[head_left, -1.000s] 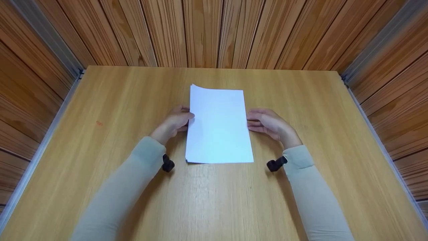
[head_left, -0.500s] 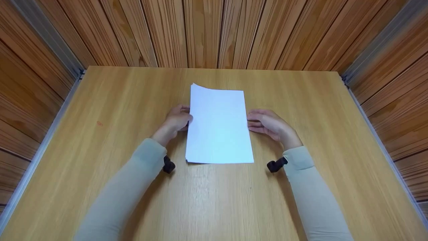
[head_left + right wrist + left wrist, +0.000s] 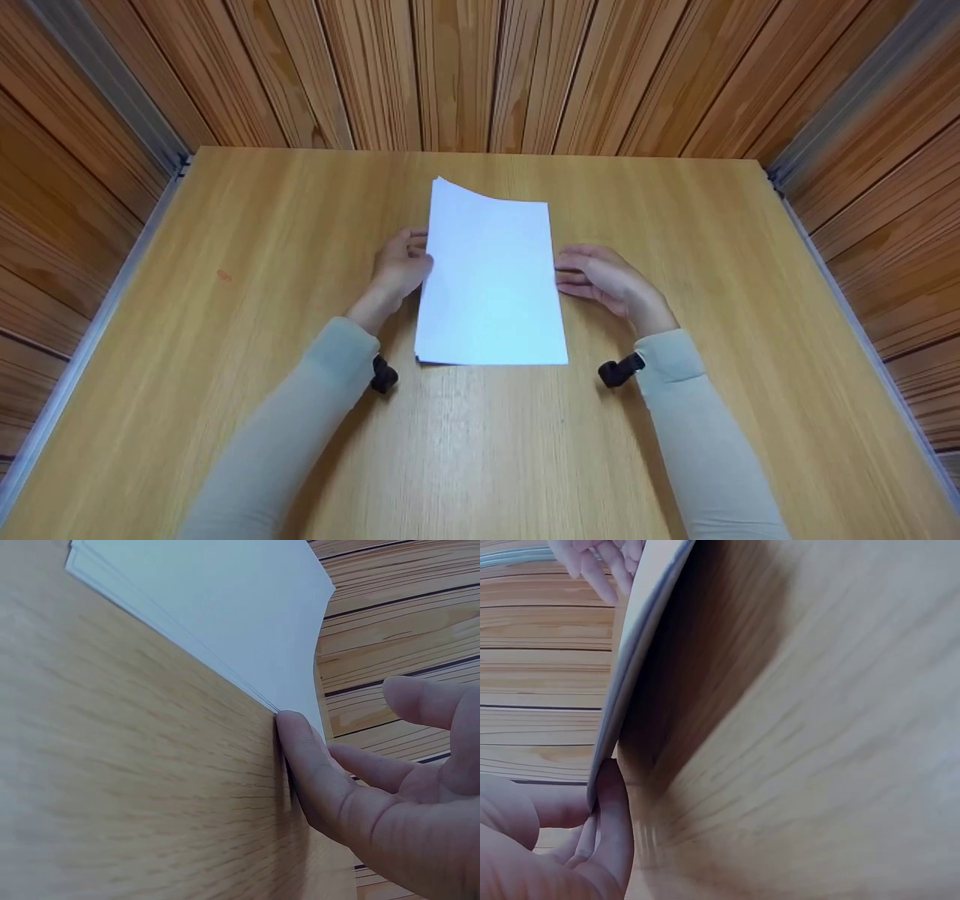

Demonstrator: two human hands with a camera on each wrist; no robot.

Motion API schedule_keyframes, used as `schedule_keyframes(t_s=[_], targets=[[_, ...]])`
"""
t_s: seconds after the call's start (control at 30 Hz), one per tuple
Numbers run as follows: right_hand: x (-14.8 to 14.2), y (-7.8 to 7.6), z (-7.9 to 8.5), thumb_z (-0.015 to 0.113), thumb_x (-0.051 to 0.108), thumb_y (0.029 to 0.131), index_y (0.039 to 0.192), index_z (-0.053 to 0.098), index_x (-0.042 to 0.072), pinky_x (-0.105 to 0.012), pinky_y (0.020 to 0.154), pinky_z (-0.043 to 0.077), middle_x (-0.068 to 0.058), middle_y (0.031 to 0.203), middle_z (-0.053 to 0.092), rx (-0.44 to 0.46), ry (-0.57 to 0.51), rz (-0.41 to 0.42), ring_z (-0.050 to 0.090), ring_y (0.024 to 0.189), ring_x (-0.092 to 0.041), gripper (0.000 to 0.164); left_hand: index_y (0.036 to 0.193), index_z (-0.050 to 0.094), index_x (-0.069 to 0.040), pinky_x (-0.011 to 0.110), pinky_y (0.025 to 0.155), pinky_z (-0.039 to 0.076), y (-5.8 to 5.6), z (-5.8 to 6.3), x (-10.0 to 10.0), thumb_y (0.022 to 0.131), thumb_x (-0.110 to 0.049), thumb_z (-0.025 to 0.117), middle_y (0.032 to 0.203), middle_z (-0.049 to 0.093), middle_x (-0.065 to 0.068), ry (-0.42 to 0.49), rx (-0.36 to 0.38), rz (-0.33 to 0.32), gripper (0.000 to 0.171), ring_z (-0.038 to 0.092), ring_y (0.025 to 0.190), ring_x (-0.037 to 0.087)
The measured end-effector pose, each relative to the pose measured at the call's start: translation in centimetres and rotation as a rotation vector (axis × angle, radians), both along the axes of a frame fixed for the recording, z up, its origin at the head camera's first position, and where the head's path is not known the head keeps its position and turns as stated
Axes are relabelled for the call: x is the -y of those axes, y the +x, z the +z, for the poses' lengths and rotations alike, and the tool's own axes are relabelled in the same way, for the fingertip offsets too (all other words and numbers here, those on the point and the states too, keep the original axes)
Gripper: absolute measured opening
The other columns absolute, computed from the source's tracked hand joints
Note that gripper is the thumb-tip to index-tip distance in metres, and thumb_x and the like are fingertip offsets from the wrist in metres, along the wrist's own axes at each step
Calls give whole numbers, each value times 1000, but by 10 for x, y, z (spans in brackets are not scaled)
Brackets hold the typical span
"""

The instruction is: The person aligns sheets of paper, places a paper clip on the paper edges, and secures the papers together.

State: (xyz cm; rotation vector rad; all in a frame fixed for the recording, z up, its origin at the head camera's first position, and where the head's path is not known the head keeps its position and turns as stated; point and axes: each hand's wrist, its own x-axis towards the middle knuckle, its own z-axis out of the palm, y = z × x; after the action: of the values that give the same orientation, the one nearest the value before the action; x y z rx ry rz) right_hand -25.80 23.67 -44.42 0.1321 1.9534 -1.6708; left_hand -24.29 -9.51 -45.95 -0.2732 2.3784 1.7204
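Observation:
A stack of white paper sheets [image 3: 491,289] lies upright in front of me at the middle of the table, its left side lifted and its far left corner bent up. My left hand [image 3: 397,266] pinches the left edge, thumb on top and fingers beneath; the left wrist view shows the stack's raised edge [image 3: 622,682] between them, with shadow below. On the opposite side my right hand [image 3: 607,279] rests its fingertips against the right edge, thumb held away from the paper. Slightly staggered sheet edges [image 3: 187,645] show in the right wrist view.
The wooden table [image 3: 480,457] stretches around the paper, with a small reddish mark [image 3: 223,275] at left. Plank walls [image 3: 457,75] stand at the back and both sides. A small black device [image 3: 621,370] sits at each wrist.
My left hand has risen a little and shifted slightly forward, lifting the stack's left edge so the far left corner bends higher. The right hand stays in place.

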Motion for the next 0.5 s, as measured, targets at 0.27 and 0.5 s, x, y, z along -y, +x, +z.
schedule_keyframes(t_s=[0.27,0.5], targets=[[1,0,-3,52,21,113,165,28,0,-36,112,50,-20,156,49,5,-15,-18,56,139,-31,61,152,54,-16,37,93,58,0,-6,0,107,-7,57,125,63,11,-4,-63,16,46,64,111,26],[0,1,-5,49,19,113,164,29,-2,-37,113,49,-21,156,48,-1,-44,-24,54,139,-32,58,155,51,-16,39,94,57,2,-7,-1,108,-7,56,125,65,14,8,-91,13,48,65,111,29]])
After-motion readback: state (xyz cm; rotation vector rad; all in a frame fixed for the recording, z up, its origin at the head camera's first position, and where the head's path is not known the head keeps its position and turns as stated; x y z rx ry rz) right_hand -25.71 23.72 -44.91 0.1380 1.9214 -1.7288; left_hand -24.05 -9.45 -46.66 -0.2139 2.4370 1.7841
